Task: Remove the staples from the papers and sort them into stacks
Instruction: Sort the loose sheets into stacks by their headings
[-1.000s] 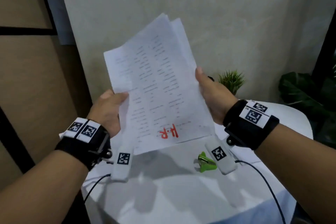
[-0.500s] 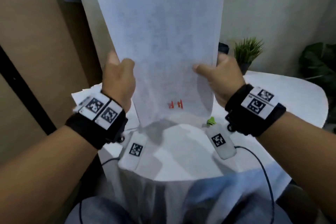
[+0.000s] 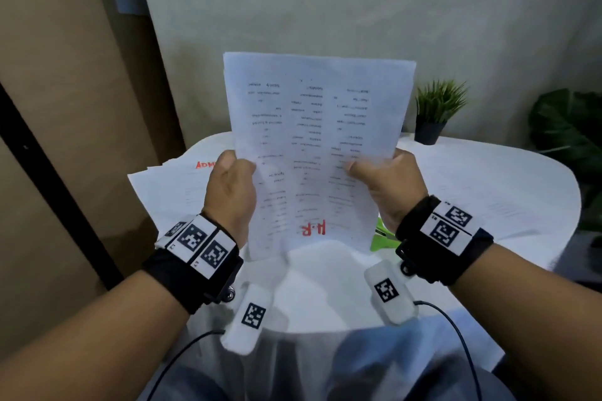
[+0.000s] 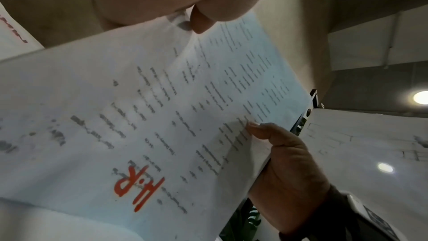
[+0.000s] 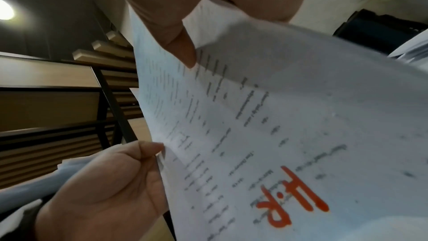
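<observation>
Papers (image 3: pixel 312 146), red "H.R" mark at their 6 o'clock, upright over the tabletop (image 3: pixel 488 192). My left hand (image 3: pixel 229 185) pinches their 9 o'clock edge, right hand (image 3: pixel 387 182) their 3 o'clock edge. Another stack (image 3: pixel 176 185) lies at 9 o'clock; green remover (image 3: pixel 379 236) under my right wrist.

Red "H.R" marks the held paper (image 3: pixel 312 146); red "ADM" marks the left stack (image 3: pixel 176 185).
</observation>
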`<state>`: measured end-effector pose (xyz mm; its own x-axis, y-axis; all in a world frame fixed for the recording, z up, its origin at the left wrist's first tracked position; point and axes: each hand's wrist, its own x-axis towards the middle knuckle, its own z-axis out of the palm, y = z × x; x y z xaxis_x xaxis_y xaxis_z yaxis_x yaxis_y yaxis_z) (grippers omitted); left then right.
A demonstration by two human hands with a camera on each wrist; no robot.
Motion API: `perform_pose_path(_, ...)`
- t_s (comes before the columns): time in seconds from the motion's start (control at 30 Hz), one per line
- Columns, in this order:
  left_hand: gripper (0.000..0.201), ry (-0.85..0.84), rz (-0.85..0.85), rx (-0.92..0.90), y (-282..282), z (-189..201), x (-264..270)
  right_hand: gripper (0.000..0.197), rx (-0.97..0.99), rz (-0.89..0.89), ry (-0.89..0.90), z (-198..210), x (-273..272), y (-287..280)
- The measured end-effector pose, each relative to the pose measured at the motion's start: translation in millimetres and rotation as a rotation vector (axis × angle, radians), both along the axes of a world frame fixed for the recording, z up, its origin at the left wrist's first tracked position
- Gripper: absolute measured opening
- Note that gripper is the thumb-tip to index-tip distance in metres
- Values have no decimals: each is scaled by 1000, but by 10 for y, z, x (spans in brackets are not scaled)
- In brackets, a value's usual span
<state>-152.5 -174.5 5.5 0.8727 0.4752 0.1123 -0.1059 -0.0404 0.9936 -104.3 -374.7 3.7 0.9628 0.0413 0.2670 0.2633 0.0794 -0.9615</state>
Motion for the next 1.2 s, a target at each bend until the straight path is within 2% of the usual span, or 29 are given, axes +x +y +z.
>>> perform_pose_path(0.17,21,0,-28,9,-4,-1,34,34,19,-8,18,-20,99,-43)
perform_pose_path(0.23,16,-37,-18,-7,20,54,21,32,-115,-10,30,-78,124,-69)
perform_pose_path(0.33,10,-73,18,-100,163,235,81,13,-315,-36,-40,47,157,-93)
perform_pose_path(0.43,38,-154,145,-27,347,453,193,11,-439,-143,-200,516,267,-90)
perform_pose_path(0.47,46,-236,254,82,414,550,189,14,-543,-189,-268,717,306,-92)
perform_pose_path(0.53,51,-449,407,453,481,778,102,13,-874,-254,-445,1078,372,-66)
perform_pose_path(0.57,50,-543,405,681,481,878,74,16,-1033,-254,-534,1222,371,-20)
perform_pose_path(0.63,49,-624,316,1172,366,1070,59,14,-1231,-184,-671,1424,346,141)
perform_pose_path(0.7,56,-539,204,1525,192,1218,124,11,-1374,-123,-782,1526,328,329)
perform_pose_path(0.77,58,-307,164,1697,35,1362,182,17,-1477,-78,-852,1586,335,480)
perform_pose_path(0.87,29,-96,246,1950,-27,1510,256,23,-1561,-56,-906,1620,404,580)
perform_pose_path(0.93,13,-24,161,1940,-12,1565,346,26,-1569,-46,-924,1593,471,587)
perform_pose_path(1.03,21,77,-7,1766,99,1528,542,22,-1489,-58,-979,1570,559,581)
perform_pose_path(1.1,29,32,-31,1709,249,1451,617,18,-1424,-96,-998,1572,626,558)
perform_pose_path(1.2,26,-83,31,1576,582,1465,632,18,-1211,-235,-864,1509,888,386)
